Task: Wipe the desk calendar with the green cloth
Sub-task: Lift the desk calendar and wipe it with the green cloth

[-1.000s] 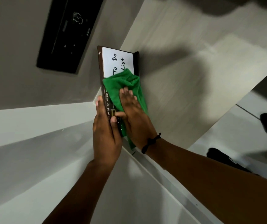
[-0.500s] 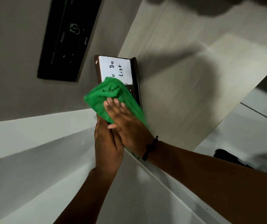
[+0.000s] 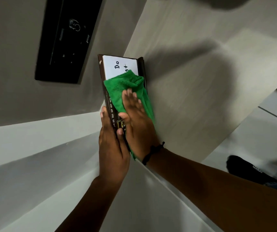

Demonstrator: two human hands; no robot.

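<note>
step: wiping in progress | left hand (image 3: 112, 148) is gripping the dark brown desk calendar (image 3: 108, 91) by its near end | right hand (image 3: 136, 121), fingers flat, is pressing the green microfibre cloth (image 3: 126, 86) on its face | next: probably sweeping toward the white card (image 3: 119, 66)

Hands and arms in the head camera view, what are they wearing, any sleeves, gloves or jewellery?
Both forearms are bare as far as the frame shows, with no sleeves in view. No gloves on either hand. The right hand has a thin black cord bracelet at the wrist, with a small knot sticking out. The left hand and its wrist carry nothing. No rings are visible, though the picture is slightly blurred.
</note>
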